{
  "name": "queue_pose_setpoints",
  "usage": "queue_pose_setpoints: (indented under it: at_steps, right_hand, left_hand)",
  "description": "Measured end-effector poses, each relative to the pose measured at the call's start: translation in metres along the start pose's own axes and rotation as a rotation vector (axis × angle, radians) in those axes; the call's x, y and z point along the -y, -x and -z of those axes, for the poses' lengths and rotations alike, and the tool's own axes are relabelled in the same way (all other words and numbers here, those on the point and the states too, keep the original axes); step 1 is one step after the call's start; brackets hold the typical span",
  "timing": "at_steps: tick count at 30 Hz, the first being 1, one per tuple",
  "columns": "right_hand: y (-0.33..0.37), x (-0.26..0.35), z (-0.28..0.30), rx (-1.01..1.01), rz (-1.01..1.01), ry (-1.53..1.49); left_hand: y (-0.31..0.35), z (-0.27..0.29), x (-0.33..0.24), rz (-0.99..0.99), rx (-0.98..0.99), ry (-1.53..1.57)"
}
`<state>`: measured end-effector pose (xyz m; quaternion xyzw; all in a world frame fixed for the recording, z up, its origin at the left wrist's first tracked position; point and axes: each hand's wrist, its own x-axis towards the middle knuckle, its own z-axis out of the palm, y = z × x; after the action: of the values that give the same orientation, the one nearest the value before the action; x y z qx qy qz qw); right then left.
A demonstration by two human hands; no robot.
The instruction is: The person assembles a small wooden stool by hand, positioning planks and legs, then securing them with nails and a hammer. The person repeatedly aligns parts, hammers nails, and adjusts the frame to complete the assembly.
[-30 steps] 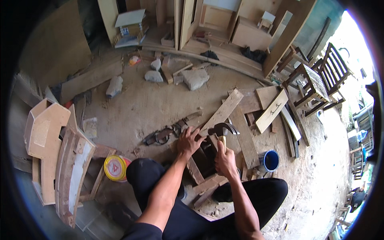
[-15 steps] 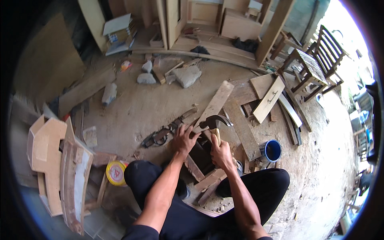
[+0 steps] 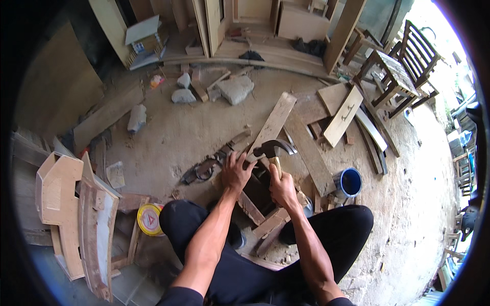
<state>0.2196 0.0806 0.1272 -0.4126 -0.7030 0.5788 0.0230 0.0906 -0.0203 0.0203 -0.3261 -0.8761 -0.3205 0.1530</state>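
Observation:
My right hand (image 3: 282,189) is closed round the pale wooden handle of a claw hammer (image 3: 274,148). The hammer's dark head is over the near end of a long wooden board (image 3: 275,116), its claw pointing right. Whether the face touches the wood I cannot tell. My left hand (image 3: 236,172) grips the board's near end, fingers bent over its edge close to the hammer face; anything small under the fingertips is hidden. Below both hands lies a wooden frame (image 3: 250,208) with a dark opening, between my knees.
A blue bucket (image 3: 348,182) stands by my right knee, a yellow-lidded tin (image 3: 150,219) by my left. Planks and a drawer front (image 3: 343,116) lie ahead right, near a wooden chair (image 3: 400,69). Stone chunks (image 3: 236,90) lie ahead; wooden pieces (image 3: 60,188) stand at left.
The whole view has shifted slightly, so the surroundings sit higher in the picture. Both hands keep their holds, and the hammer stays over the board's near end with little movement.

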Motion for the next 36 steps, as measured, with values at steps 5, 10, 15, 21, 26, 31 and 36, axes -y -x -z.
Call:
queue_pose_setpoints:
  at_steps: [5,10,15,21,26,31,36]
  right_hand:
    - [0.025,0.031,0.027,-0.104,0.085,-0.18]
    - [0.059,0.054,0.041,-0.31,0.579,-0.552]
    - [0.009,0.019,-0.007,-0.338,0.542,0.076]
    - [0.041,0.057,0.019,-0.126,0.274,-0.17]
    - [0.068,0.049,0.03,-0.335,0.646,-0.67]
    - [0.016,0.018,-0.01,-0.233,0.417,0.186]
    - [0.034,0.061,0.009,-0.172,0.288,-0.045]
  left_hand:
    - [0.0,0.003,-0.007,0.063,0.092,-0.094]
    - [0.004,-0.004,-0.005,0.013,0.028,-0.021]
    - [0.002,0.003,-0.006,0.038,0.033,-0.077]
    - [-0.005,0.01,-0.011,0.074,0.086,-0.01]
    - [0.004,0.001,-0.008,0.031,-0.032,-0.002]
    - [0.0,0.005,-0.008,0.068,-0.006,0.005]
    - [-0.005,0.013,-0.012,0.053,0.056,0.048]
